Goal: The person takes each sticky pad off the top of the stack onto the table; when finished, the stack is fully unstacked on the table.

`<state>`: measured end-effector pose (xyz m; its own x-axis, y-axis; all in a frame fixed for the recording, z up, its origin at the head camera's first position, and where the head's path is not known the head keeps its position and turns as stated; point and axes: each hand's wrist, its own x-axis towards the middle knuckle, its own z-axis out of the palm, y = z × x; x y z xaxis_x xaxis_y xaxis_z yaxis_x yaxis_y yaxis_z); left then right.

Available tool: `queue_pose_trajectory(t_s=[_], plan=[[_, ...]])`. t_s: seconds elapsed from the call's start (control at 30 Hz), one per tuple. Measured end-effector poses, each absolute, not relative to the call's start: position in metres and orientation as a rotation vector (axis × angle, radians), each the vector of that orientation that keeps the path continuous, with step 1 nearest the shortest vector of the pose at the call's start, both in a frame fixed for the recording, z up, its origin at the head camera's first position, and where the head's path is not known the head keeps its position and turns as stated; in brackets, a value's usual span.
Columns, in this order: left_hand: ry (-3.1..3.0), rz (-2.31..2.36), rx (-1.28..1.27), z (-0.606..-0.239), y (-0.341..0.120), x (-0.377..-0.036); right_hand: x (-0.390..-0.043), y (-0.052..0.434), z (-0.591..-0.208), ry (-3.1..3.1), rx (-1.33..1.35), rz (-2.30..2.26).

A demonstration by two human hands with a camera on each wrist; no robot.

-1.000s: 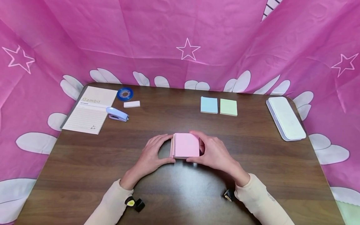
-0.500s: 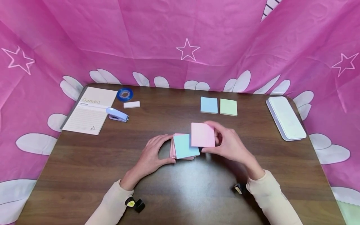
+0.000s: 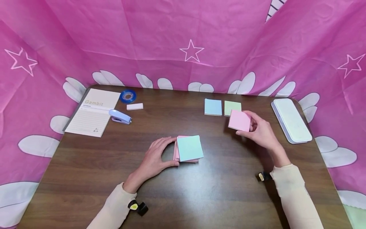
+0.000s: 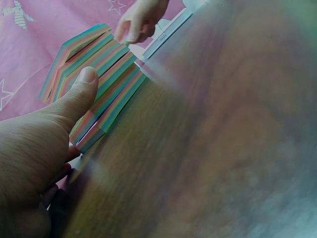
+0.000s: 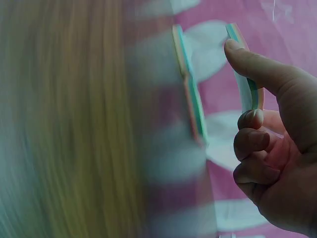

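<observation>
In the head view, a stack of sticky note pads (image 3: 190, 148) with a pale blue-green pad on top sits at the middle of the table. My left hand (image 3: 152, 158) grips its left side between thumb and fingers. Striped, many-coloured pad edges (image 4: 106, 74) show past the left thumb in the left wrist view. My right hand (image 3: 262, 132) pinches a pink-topped sticky note pad (image 3: 239, 120) by its right side, raised above the table. That pad partly covers a green sticky note pad (image 3: 232, 106) behind it, which lies beside a blue one (image 3: 213, 107).
A notebook (image 3: 92, 113) lies at the back left, with a lilac stapler (image 3: 120, 116) overlapping its right edge. Near it are a blue tape roll (image 3: 127, 96) and a white eraser (image 3: 134, 106). A white case (image 3: 291, 121) lies at the right edge. A pink curtain (image 3: 160, 38) surrounds the wooden table.
My right hand has lifted the pink-topped pad off the stack and carried it right and back, toward the green pad. The pale blue-green pad beneath is uncovered. My left hand has stayed on the stack.
</observation>
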<state>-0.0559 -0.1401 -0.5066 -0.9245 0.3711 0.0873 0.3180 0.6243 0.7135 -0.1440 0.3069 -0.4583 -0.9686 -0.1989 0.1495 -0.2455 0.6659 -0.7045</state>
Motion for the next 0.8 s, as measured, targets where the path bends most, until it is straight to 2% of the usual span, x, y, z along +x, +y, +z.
queue_pose_trajectory(t_s=[0.37,0.8], plan=[[2.772,1.189,0.592,-0.505,-0.14,-0.056,-0.161,0.359,-0.472,-2.924,0.242,1.109],[2.777,1.197,0.609,-0.507,-0.142,-0.056,-0.166,0.366,-0.471,-3.004,0.203,0.932]])
